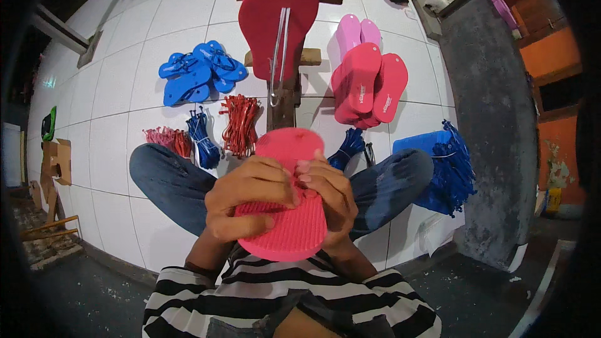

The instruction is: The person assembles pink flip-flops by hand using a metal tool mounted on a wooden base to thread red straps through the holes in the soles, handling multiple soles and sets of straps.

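Observation:
Held low in front of my chest is a pinkish-red flip-flop sole (pixel 291 235), its ribbed face turned up. My left hand (pixel 247 194) grips its left edge, the thumb lying on the ribs and the fingers bent over the middle. My right hand (pixel 332 197) is closed round the right edge, fingertips bent in near the middle. What the fingertips pinch there is hidden. Beyond my hands, another red sole (pixel 263 19) rests on a wooden stand (pixel 285 116). A thin metal hooked tool (pixel 280 56) lies along that sole, its hooked end hanging past the edge.
Blue flip-flops (pixel 188 84) lie at the far left. Nearer are bundles of red straps (pixel 240 125), blue straps (pixel 201 138) and pink straps (pixel 161 138). Red soles (pixel 389 87) and pink soles (pixel 349 34) are piled right of the stand. More blue straps (pixel 454 169) lie beyond my right knee.

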A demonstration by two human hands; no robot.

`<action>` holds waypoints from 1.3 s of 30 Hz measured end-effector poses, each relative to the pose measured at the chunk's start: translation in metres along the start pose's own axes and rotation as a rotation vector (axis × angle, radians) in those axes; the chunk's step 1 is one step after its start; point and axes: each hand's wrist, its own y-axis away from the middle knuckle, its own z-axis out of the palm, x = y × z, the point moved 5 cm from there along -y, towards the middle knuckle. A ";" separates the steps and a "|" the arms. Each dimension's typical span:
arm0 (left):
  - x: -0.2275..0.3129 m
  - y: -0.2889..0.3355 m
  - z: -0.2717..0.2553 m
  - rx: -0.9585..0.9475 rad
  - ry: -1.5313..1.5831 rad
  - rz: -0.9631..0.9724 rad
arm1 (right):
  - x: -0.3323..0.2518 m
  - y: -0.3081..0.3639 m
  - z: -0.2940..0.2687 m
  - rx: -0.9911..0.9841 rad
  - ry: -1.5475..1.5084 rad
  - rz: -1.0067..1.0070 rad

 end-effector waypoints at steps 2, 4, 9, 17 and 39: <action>0.000 0.005 -0.001 0.017 0.019 0.008 | 0.001 -0.001 0.003 0.019 0.034 -0.014; -0.002 0.011 -0.005 0.001 0.025 0.031 | 0.004 0.001 0.008 0.012 0.015 0.034; -0.014 0.032 -0.012 0.165 -0.267 -0.458 | 0.025 0.009 0.021 -0.128 0.193 0.220; -0.099 0.103 -0.040 0.345 -0.206 -1.240 | 0.104 0.052 0.029 -0.452 -0.108 0.771; -0.160 0.301 0.020 -0.847 -0.955 -1.343 | 0.327 0.107 -0.030 -0.230 0.701 1.219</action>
